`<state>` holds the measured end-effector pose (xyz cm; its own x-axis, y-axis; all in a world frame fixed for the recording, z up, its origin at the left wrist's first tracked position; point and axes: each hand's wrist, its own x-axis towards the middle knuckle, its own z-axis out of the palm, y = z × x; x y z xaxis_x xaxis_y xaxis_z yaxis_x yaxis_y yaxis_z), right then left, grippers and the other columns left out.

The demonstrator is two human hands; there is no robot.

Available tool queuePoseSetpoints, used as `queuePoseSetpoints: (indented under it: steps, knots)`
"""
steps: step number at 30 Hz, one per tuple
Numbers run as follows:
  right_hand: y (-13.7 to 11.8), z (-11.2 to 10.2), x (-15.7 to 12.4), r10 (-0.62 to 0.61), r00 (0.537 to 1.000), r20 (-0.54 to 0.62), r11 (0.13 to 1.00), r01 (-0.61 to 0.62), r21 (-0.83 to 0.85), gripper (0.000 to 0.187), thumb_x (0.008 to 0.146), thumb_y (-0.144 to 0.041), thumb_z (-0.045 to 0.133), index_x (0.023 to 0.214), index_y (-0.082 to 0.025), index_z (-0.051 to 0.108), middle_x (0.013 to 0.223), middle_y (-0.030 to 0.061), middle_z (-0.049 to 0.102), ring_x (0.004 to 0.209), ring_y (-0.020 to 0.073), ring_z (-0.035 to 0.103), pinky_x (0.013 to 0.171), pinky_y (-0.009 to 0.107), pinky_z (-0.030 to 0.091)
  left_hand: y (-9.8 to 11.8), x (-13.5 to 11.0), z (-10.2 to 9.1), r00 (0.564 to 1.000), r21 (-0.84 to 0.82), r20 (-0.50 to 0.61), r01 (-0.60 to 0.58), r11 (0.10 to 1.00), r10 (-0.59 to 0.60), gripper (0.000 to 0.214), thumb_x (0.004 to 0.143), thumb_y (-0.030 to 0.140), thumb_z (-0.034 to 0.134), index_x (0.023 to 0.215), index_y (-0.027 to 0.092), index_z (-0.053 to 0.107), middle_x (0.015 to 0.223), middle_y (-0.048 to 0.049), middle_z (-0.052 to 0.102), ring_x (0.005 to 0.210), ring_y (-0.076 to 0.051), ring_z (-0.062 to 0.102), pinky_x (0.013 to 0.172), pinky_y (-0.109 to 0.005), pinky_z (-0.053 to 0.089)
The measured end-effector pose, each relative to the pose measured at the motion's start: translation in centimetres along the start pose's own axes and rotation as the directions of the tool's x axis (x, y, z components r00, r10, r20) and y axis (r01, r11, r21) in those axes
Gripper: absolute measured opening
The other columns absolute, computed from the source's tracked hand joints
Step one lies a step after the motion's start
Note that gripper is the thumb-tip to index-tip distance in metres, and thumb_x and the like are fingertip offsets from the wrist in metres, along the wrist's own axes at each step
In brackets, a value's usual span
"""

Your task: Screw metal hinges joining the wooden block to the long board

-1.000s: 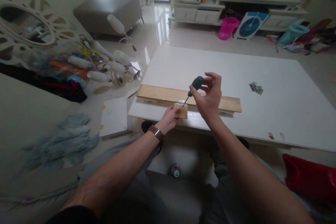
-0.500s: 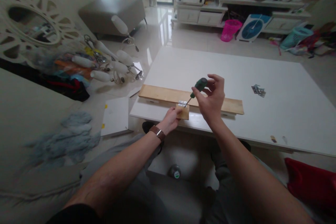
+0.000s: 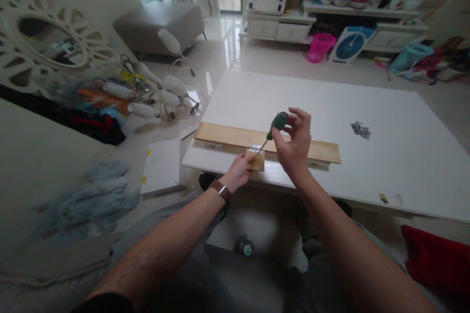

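The screwdriver (image 3: 273, 129) is gripped by the right hand (image 3: 293, 144), its shaft slanted down-left onto the hinge (image 3: 254, 148). The block (image 3: 257, 161) nearside of the hinge is clasped by the left hand (image 3: 240, 171).

"What is in the hands?"

"The right hand (image 3: 293, 144) holds a green-handled screwdriver (image 3: 276, 125), tilted, its tip down on a small silver hinge (image 3: 254, 148)."

"And the hinge?"

"It lies flat where a long pale plank (image 3: 223, 135) meets a small wooden block (image 3: 257, 162). The left hand (image 3: 240, 172) grips the block at the near edge of the white table (image 3: 330, 102)."
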<state>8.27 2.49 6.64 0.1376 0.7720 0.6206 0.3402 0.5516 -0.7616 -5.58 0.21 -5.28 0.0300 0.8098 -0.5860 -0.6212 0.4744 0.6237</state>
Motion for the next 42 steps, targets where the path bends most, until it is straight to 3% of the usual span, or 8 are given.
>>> queuePoseSetpoints:
  steps: [4, 10, 15, 20, 27, 33, 39, 42]
  knots:
    - [0.1, 0.0, 0.1, -0.01, 1.0, 0.015, 1.0, 0.01, -0.03, 0.052, 0.086, -0.025, 0.071, 0.134, -0.033, 0.051, 0.12, 0.0048, 0.066, 0.109, 0.0234, 0.071, 0.089, 0.043, 0.068, 0.3, -0.8, 0.5, 0.999, 0.002, -0.033, -0.011, 1.0, 0.011, 0.031, 0.077, 0.007, 0.082, 0.092, 0.02, 0.058, 0.09, -0.003, 0.073, 0.084, -0.018, 0.067, 0.085, -0.032, 0.051]
    - [0.0, 0.0, 0.0, 0.004, 1.0, 0.0, 1.0, -0.004, -0.011, 0.058, 0.087, -0.024, 0.07, 0.139, -0.035, 0.048, 0.11, 0.0016, 0.061, 0.1, 0.0206, 0.072, 0.086, 0.041, 0.069, 0.6, -1.3, 0.8, 0.999, 0.005, -0.047, -0.004, 1.0, 0.005, 0.031, 0.08, 0.006, 0.079, 0.095, 0.021, 0.055, 0.089, -0.0018, 0.072, 0.083, -0.017, 0.066, 0.083, -0.031, 0.05]
    - [-0.2, 0.0, 0.0, 0.021, 0.999, 0.036, 0.998, -0.019, -0.054, 0.062, 0.085, -0.025, 0.071, 0.141, -0.035, 0.046, 0.119, 0.0047, 0.065, 0.103, 0.0228, 0.072, 0.087, 0.044, 0.069, 0.6, -1.2, 0.7, 0.999, 0.004, -0.038, -0.004, 1.0, 0.004, 0.035, 0.078, 0.008, 0.083, 0.095, 0.021, 0.056, 0.091, -0.0027, 0.072, 0.083, -0.018, 0.067, 0.084, -0.032, 0.05]
    - [0.1, 0.2, -0.1, 0.048, 0.999, -0.004, 0.998, -0.048, -0.036, 0.062, 0.084, -0.026, 0.072, 0.14, -0.034, 0.046, 0.107, 0.0015, 0.063, 0.097, 0.0215, 0.071, 0.086, 0.043, 0.069, 0.5, -1.0, 0.7, 0.999, 0.001, -0.048, -0.007, 1.0, 0.007, 0.037, 0.076, 0.007, 0.085, 0.094, 0.021, 0.056, 0.089, -0.0021, 0.071, 0.083, -0.018, 0.067, 0.086, -0.033, 0.051]
    - [0.3, 0.1, 0.0, 0.032, 0.999, 0.032, 0.997, -0.029, -0.073, 0.058, 0.085, -0.029, 0.073, 0.137, -0.032, 0.048, 0.121, 0.0056, 0.064, 0.099, 0.022, 0.07, 0.082, 0.042, 0.068, 0.4, -0.9, 0.4, 0.999, 0.026, -0.037, -0.008, 1.0, 0.009, 0.039, 0.076, 0.008, 0.084, 0.097, 0.022, 0.054, 0.09, -0.0012, 0.071, 0.084, -0.018, 0.068, 0.082, -0.031, 0.051]
    - [0.2, 0.1, 0.0, 0.077, 0.997, 0.011, 0.997, -0.077, -0.028, 0.061, 0.082, -0.024, 0.071, 0.137, -0.033, 0.046, 0.106, 0.0011, 0.063, 0.095, 0.0208, 0.071, 0.082, 0.04, 0.067, 0.4, -0.9, 0.4, 0.999, 0.02, -0.031, -0.017, 1.0, 0.018, 0.04, 0.073, 0.009, 0.086, 0.097, 0.021, 0.056, 0.092, -0.0018, 0.072, 0.085, -0.018, 0.068, 0.082, -0.03, 0.05]
    - [0.1, 0.3, 0.0, 0.065, 0.998, 0.027, 0.997, -0.064, -0.045, 0.059, 0.081, -0.028, 0.073, 0.134, -0.033, 0.047, 0.116, 0.0037, 0.063, 0.097, 0.021, 0.07, 0.082, 0.041, 0.067, 0.4, -1.0, 0.6, 0.999, 0.02, -0.037, -0.011, 1.0, 0.012, 0.038, 0.073, 0.009, 0.085, 0.095, 0.022, 0.056, 0.091, -0.002, 0.072, 0.084, -0.018, 0.068, 0.081, -0.031, 0.051]
    - [0.3, 0.3, 0.0, 0.083, 0.997, -0.004, 0.995, -0.083, -0.054, 0.06, 0.08, -0.03, 0.076, 0.132, -0.033, 0.046, 0.108, 0.0013, 0.059, 0.094, 0.0209, 0.069, 0.078, 0.04, 0.068, 0.5, -1.0, 0.5, 0.999, 0.015, -0.036, -0.009, 1.0, 0.01, 0.04, 0.072, 0.009, 0.086, 0.095, 0.022, 0.056, 0.092, -0.0026, 0.072, 0.087, -0.019, 0.068, 0.084, -0.032, 0.051]
